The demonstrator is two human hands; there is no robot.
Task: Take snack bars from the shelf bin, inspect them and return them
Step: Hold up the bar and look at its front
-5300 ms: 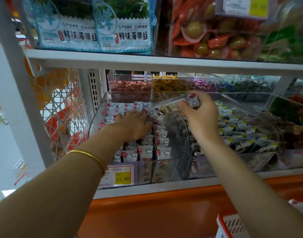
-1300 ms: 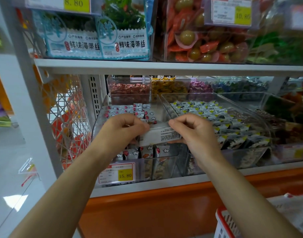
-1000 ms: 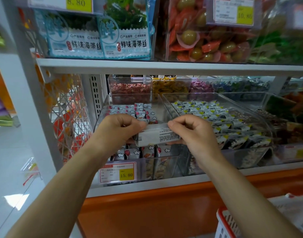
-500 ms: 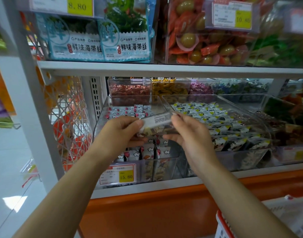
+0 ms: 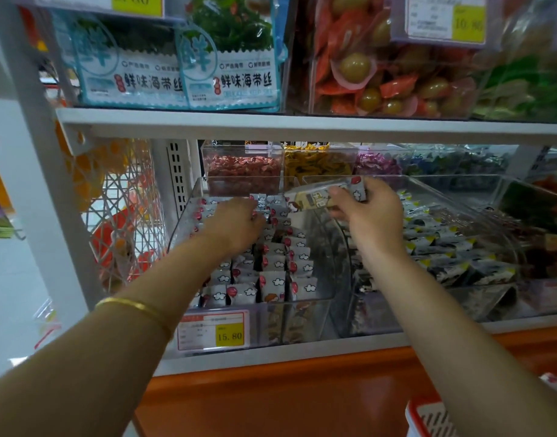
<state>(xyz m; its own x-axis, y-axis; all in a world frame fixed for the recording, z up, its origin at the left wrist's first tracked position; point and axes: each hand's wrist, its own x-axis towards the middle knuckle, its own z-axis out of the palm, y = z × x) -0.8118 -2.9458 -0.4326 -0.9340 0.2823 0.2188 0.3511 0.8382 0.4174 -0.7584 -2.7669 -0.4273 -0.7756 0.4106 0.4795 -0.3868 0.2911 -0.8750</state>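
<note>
Head view, only one. Right hand [image 5: 370, 212] raised over the divide between two clear bins, fingers clamped on one snack bar [image 5: 326, 195] (grey-white wrapper, red dot and cloud print at its right end, yellow patch mid-length). Bar held roughly level, long axis left-right, above the back of the left bin [image 5: 318, 307], clear of the stock below.

Left hand [image 5: 237, 223] palm-down inside the same bin, resting on the packed snack bars [image 5: 272, 279] near the back rows. Fingertips hidden among the wrappers, so cannot tell if curled on a bar or just pressed flat. Gold bangle [image 5: 135, 309] on the left forearm.

Bin stock: rows of upright bars, white wrappers with cloud print and red dots, filling the bin from front wall to back. Price tag [image 5: 212, 331] on the bin front, yellow field reading 15.80.

Neighbouring bin [image 5: 460, 184] to the right holds black-and-white wrapped pieces with yellow corners [image 5: 444, 247]. Behind both, smaller clear tubs of red [image 5: 244, 165], yellow [image 5: 315, 162] and purple [image 5: 378, 165] wrapped sweets.

Upper shelf [image 5: 302, 127]: seaweed packs [image 5: 230, 67] with blue-white labels at left, box of orange-wrapped olives [image 5: 381, 77] (greenish round fruit) at right, price tag 10.80 on it, blurred.

Red-rimmed basket [image 5: 425, 417] at bottom right, partly cut off.
</note>
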